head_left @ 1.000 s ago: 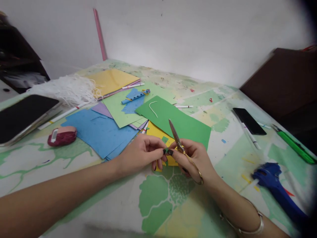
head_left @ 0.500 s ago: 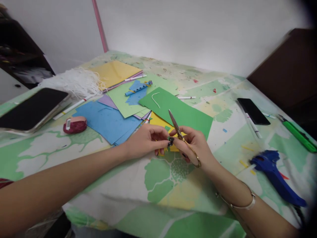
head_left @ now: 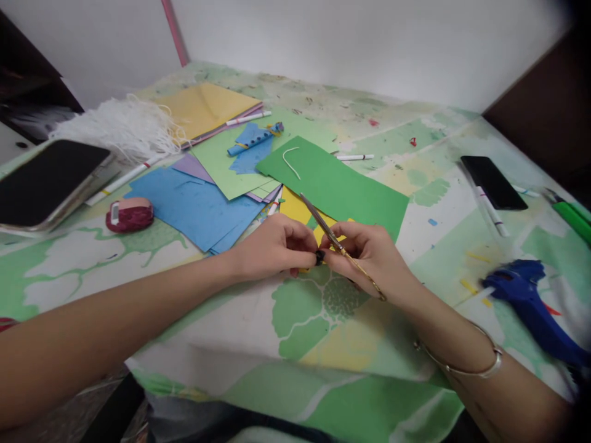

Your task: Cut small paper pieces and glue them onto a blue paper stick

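My left hand (head_left: 281,246) is closed in a pinch, its fingertips meeting those of my right hand; whatever lies between them is too small to make out. In my right hand (head_left: 369,255) rest gold-handled scissors (head_left: 323,224), blades pointing up and to the left. Beneath and behind the hands is yellow paper (head_left: 295,206). A dark green sheet (head_left: 341,178) with a curved white string (head_left: 289,163) on it lies just beyond. Blue sheets (head_left: 194,206) are left of the hands.
At the right are a blue glue gun (head_left: 526,301), a black phone (head_left: 492,181) and a green cutter (head_left: 575,218). On the left lie a large dark-screened device (head_left: 50,181), white strings (head_left: 120,126) and a dark red object (head_left: 130,214). A blue paper roll (head_left: 252,144) sits farther back.
The view has shifted, so the table items appear higher. The scissors lean further left, and the fingertips have come closer together, with the small green piece between them no longer visible.
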### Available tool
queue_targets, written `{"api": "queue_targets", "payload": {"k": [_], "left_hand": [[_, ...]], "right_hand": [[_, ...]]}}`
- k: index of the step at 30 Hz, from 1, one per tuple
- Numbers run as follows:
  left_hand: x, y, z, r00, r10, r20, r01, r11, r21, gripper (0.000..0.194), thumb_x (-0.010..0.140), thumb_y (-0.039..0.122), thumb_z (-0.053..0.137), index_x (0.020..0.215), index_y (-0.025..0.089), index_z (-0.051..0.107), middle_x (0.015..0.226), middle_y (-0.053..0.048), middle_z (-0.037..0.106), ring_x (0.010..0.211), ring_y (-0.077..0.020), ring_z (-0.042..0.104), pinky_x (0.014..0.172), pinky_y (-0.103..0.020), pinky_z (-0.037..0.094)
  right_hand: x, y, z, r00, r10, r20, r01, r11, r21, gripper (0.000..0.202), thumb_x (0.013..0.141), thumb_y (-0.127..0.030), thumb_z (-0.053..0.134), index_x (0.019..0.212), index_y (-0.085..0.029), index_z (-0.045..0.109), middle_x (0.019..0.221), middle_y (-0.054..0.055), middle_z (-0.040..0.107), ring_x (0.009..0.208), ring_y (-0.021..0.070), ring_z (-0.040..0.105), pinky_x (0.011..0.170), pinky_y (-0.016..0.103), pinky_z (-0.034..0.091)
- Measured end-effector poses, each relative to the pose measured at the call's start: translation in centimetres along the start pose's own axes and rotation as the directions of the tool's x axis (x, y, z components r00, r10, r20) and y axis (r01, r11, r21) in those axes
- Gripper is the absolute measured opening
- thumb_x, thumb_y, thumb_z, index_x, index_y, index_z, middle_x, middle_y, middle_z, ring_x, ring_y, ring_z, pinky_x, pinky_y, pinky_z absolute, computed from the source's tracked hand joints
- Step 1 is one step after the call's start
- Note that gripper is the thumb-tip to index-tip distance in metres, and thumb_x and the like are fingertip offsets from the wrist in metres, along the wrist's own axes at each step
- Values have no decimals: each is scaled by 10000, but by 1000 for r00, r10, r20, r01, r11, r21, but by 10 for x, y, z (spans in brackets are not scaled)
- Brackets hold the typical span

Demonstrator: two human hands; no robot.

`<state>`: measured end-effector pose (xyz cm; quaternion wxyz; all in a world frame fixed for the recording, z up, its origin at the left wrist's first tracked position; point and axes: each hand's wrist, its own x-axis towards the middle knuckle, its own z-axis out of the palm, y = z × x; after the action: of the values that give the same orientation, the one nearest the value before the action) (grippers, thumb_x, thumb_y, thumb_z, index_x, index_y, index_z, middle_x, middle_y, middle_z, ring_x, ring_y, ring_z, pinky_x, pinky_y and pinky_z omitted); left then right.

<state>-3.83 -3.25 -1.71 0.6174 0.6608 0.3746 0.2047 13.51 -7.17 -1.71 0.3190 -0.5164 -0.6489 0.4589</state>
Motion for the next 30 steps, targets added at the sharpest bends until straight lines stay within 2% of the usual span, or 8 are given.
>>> {"api": "queue_targets", "payload": {"k": [4, 10, 14, 19, 24, 30], "left_hand": [[2, -1, -1, 997, 65, -29, -64, 997, 35, 75, 666, 147, 617, 700, 134, 683, 542, 11, 603, 450, -83, 554, 443, -170, 439], [2, 2, -3, 985, 127, -119, -119, 991, 66, 78, 711, 193, 633, 724, 129, 676, 543, 4, 610, 449, -79, 556, 428, -164, 411], [2, 4, -4, 982, 136, -132, -135, 991, 18, 81, 735, 201, 616, 736, 125, 644, 492, 20, 576, 431, -74, 537, 410, -157, 387], [1, 5, -2, 969, 78, -235, -115, 982, -148, 103, 747, 231, 612, 741, 130, 591, 489, 26, 563, 427, -68, 522, 403, -150, 365], [2, 3, -2, 956, 81, -283, -170, 937, -306, 112, 750, 232, 624, 747, 124, 595, 539, 14, 581, 465, -72, 541, 449, -165, 399], [0, 8, 1, 960, 124, -253, -220, 890, -400, 88, 819, 226, 537, 792, 146, 512, 646, 1, 616, 538, -122, 617, 456, -194, 433]], "right_hand": [[0, 1, -2, 1000, 6, -29, -5, 1000, 20, 85, 706, -229, 574, 741, -154, 553, 462, -81, 390, 366, 24, 296, 349, 162, 194], [0, -2, -6, 996, 83, -29, -77, 984, 161, 90, 727, -243, 549, 776, -168, 553, 403, -98, 383, 285, 36, 323, 283, 151, 233], [0, -3, -4, 992, 122, -18, -116, 977, 179, 113, 737, -272, 567, 766, -166, 538, 397, -97, 381, 282, 39, 329, 275, 148, 245], [-2, -4, -2, 998, 35, -61, -23, 981, 192, 200, 767, -308, 577, 664, -167, 478, 464, -85, 367, 337, 22, 310, 333, 163, 245], [-6, -6, 0, 996, 34, -80, -28, 996, 83, 235, 752, -327, 595, 656, -175, 445, 507, -75, 345, 416, 42, 311, 390, 183, 241], [-7, -14, 9, 999, -5, -44, 2, 999, -53, 207, 727, -314, 543, 636, -170, 425, 556, -49, 332, 504, 71, 298, 445, 210, 248]]}}
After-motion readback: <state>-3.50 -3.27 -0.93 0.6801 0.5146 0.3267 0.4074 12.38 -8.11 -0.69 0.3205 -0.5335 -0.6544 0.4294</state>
